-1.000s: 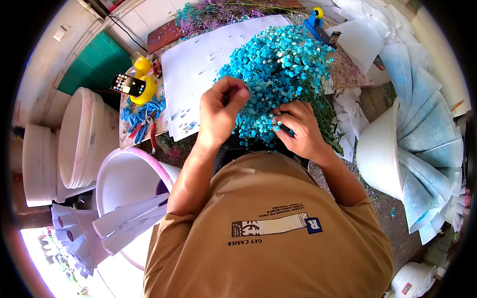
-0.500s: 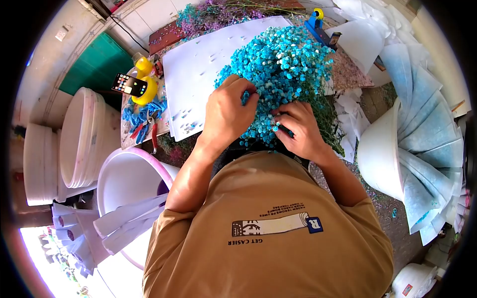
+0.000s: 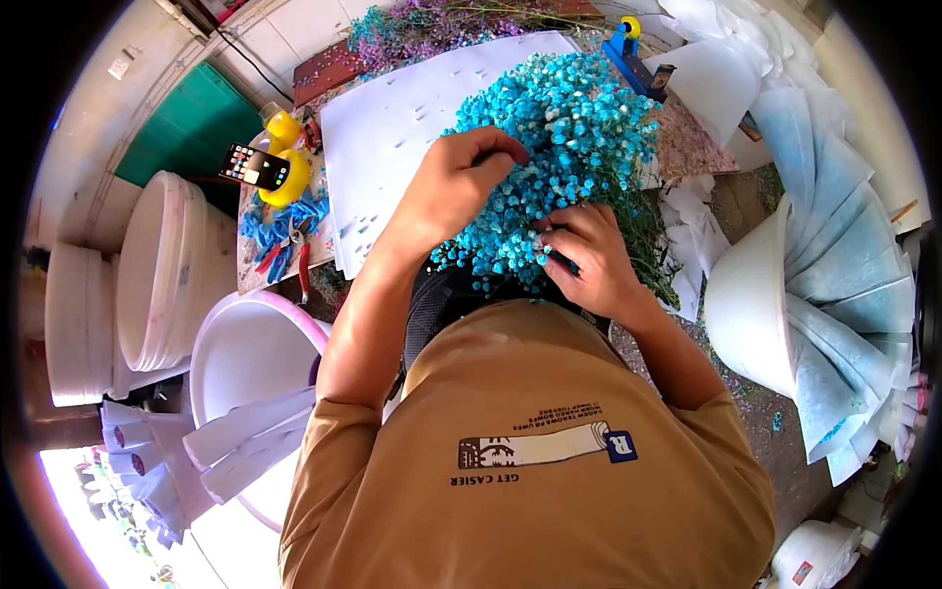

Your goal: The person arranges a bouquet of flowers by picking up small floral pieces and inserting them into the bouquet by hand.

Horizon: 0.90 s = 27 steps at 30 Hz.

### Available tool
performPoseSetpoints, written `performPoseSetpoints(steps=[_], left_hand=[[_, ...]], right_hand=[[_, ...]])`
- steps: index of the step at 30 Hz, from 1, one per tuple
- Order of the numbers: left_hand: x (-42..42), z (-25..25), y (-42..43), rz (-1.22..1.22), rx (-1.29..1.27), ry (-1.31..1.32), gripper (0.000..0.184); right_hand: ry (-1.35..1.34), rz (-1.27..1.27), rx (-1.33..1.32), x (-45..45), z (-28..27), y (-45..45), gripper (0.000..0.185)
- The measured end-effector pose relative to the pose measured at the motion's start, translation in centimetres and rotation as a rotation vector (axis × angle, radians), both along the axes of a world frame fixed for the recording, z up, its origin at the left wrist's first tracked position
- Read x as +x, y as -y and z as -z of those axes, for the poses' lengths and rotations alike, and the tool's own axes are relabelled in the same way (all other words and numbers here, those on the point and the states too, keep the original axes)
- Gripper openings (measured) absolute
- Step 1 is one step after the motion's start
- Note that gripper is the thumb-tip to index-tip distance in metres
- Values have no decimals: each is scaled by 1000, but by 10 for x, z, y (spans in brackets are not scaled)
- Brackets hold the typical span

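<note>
A large bunch of blue-dyed baby's breath (image 3: 564,123) spreads in front of my torso, over the near edge of white paper sheets (image 3: 392,128). My left hand (image 3: 461,187) reaches into its left side, thumb and fingers pinched together among the blossoms; the fingertips are partly hidden. Lower down, on the near right side, my right hand (image 3: 591,253) has its fingers curled around blossoms and sprigs. Green stems (image 3: 643,240) stick out to the right beyond that hand.
Left on the table are a phone (image 3: 253,167) against a yellow container (image 3: 289,179) and red-handled pliers (image 3: 302,257). A blue tape dispenser (image 3: 628,61) stands at the back right. White buckets (image 3: 751,304) with wrapped bundles flank me; purple flowers (image 3: 422,34) lie behind.
My left hand has moved up and to the right across the bunch, uncovering blue blossoms at its lower left. My right hand has stayed nearly in place.
</note>
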State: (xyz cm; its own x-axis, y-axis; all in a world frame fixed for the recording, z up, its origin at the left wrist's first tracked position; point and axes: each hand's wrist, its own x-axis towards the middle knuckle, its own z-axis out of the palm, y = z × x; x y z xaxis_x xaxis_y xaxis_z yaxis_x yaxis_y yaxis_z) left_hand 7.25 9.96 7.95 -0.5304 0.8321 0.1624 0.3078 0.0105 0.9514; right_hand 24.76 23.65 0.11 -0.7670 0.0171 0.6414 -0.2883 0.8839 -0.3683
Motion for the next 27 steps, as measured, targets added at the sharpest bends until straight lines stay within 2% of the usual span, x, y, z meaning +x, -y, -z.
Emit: performPoseSetpoints(steps=[1, 3, 5, 9, 11, 13, 15, 17, 19, 20, 21, 23, 24, 26, 27], left_hand=[[1, -2, -3, -20, -93, -251, 20], [5, -2, -6, -73, -162, -317, 20], [5, 8, -9, -91, -124, -568, 21], [10, 15, -7, -105, -102, -606, 16], [23, 11, 6, -51, -17, -514, 11], [36, 9, 18, -40, -25, -529, 11], [44, 7, 29, -36, 53, -407, 8], [38, 13, 37, -23, 63, -443, 9], [31, 19, 38, -43, 208, 284, 12], [22, 17, 39, 69, 309, 635, 6], [18, 9, 34, 58, 335, 768, 12], [4, 5, 30, 252, 432, 922, 13], [1, 0, 26, 253, 434, 920, 13], [-1, -11, 16, 132, 223, 893, 24], [-3, -11, 10, 133, 226, 893, 24]], right_hand=[[-2, 3, 4, 0, 0, 0, 18], [-3, 6, 8, 0, 1, 0, 18], [6, 4, 2, 0, 1, 1, 18], [4, -7, 19, -1, 1, -1, 19], [-3, 12, 8, 1, -2, -3, 19], [-12, 14, -2, 3, -4, -6, 19], [-18, 9, -18, 4, -5, -7, 19], [7, -39, -6, 4, -8, -9, 20], [5, -45, 6, 6, -8, -9, 20], [4, -52, 21, 6, -9, -9, 20], [2, -55, 26, 6, -10, -9, 20], [36, -69, 52, 7, -11, -6, 19], [39, -70, 59, 7, -10, -5, 19], [37, -68, 62, 6, -9, -3, 18], [35, -67, 62, 5, -9, -2, 18]])
